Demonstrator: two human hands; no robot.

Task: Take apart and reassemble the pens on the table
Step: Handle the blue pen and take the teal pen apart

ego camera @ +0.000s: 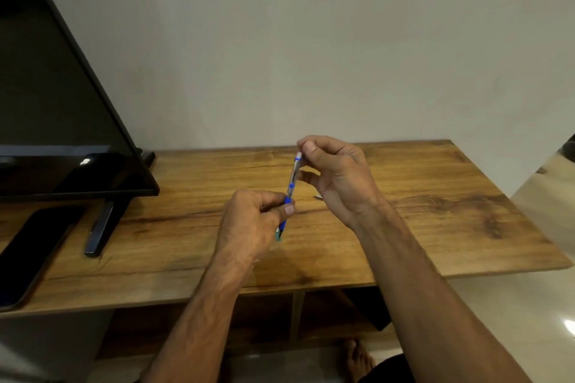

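1. Pen (292, 183), blue with a clear barrel, is held almost upright in the air above the middle of the wooden table (435, 211).
2. The left hand (252, 224) grips the blue lower part, with fingers and thumb curled round it.
3. A greenish bit shows just below that hand; I cannot tell whether it belongs to the pen.
4. The right hand (339, 177) pinches the pen's white top end between thumb and forefinger, the other fingers loosely curled beside the barrel.
5. A small silvery piece (318, 196) lies on the table just beside the right hand's heel, too small to identify.
6. A dark television (56, 102) stands at the table's left edge, its stand foot (102, 227) reaching towards the near edge.
7. A black phone (34, 255) lies flat by the near left corner.
8. A bare foot (357, 361) rests on the floor below the near edge.
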